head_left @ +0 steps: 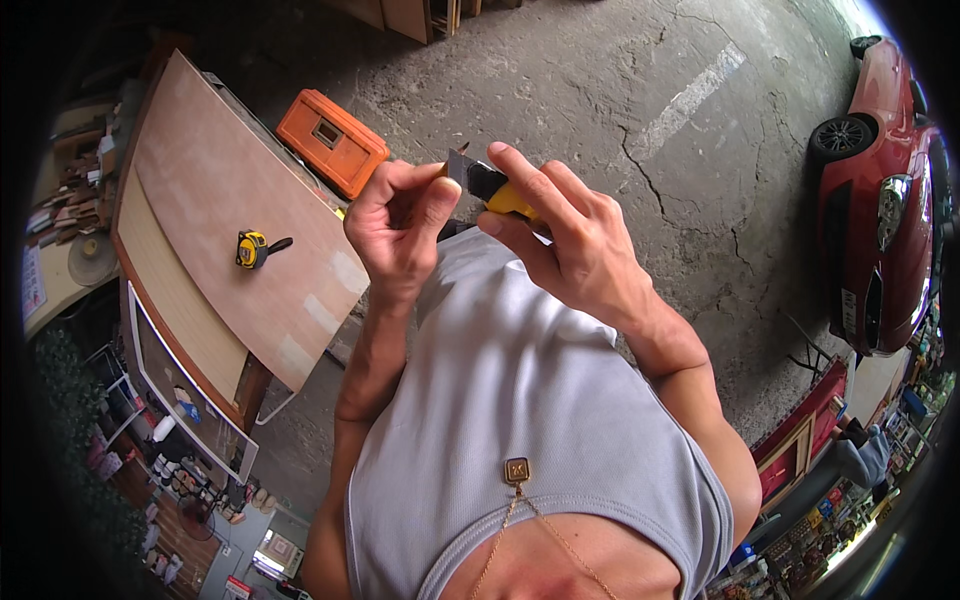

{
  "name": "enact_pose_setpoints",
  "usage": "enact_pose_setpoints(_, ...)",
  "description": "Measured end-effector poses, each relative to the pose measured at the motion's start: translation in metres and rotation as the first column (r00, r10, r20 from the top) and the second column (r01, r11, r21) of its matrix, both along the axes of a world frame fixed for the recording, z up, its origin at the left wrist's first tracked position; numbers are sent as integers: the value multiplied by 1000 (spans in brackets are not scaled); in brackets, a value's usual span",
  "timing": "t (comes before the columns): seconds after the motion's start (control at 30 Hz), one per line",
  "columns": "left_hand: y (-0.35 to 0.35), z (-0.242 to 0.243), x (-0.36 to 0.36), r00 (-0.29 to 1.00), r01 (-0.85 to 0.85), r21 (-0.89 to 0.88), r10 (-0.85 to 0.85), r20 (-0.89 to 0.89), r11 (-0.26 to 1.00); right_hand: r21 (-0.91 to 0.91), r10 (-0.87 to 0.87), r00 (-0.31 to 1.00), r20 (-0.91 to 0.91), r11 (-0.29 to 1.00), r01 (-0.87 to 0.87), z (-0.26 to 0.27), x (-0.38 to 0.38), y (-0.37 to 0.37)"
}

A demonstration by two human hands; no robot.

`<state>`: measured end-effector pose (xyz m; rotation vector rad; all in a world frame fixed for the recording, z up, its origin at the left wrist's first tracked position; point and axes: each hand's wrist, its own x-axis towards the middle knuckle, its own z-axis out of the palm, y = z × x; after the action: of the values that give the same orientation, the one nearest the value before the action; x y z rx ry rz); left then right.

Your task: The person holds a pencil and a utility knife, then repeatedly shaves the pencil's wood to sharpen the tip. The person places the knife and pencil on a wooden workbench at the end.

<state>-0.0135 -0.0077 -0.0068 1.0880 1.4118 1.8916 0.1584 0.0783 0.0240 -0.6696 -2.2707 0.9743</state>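
In my right hand [592,232] is a yellow and black utility knife [511,201], with its wide metal blade [457,169] extended to the left. My left hand [401,225] pinches a pencil between thumb and fingers. Only the sharpened pencil tip [464,147] and a bit of its yellow body show past the blade; the rest is hidden. The blade lies across the pencil near the left thumb tip. Both hands are held in front of my body, above the floor.
Left of me, a yellow and black tape measure [252,249] lies on a plywood sheet [225,172]. An orange toolbox [330,142] sits beyond the sheet's edge. Cracked concrete floor [675,142] extends ahead. To the right are a red car [870,202] and, farther back, a person [862,454].
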Motion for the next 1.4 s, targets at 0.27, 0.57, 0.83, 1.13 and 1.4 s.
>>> enact_pose_setpoints(0.27, 0, 0, 3, 999, -43, 1, 43, 10, 999, 48, -16, 1000, -23, 999, 17, -2, -1, 1)
enact_pose_setpoints(0.57, -1, 2, 1, 964, 161, -110, -132, 230, 981, 36, -12, 1000, -4, 999, 12, -1, -2, 1)
enact_pose_setpoints(0.83, -2, 6, 1, 905, 340, -91, -300, 301, 936, 12, -8, 1000, 2, 1000, 8, 1, -1, -2)
enact_pose_setpoints(1.13, -4, 5, 2, 919, 347, -123, -311, 244, 930, -4, -8, 1000, -1, 1000, 8, 2, -1, -4)
enact_pose_setpoints(1.4, -4, 3, 6, 966, 241, -137, -223, 132, 961, 14, -11, 1000, -13, 1000, 11, 0, -2, -6)
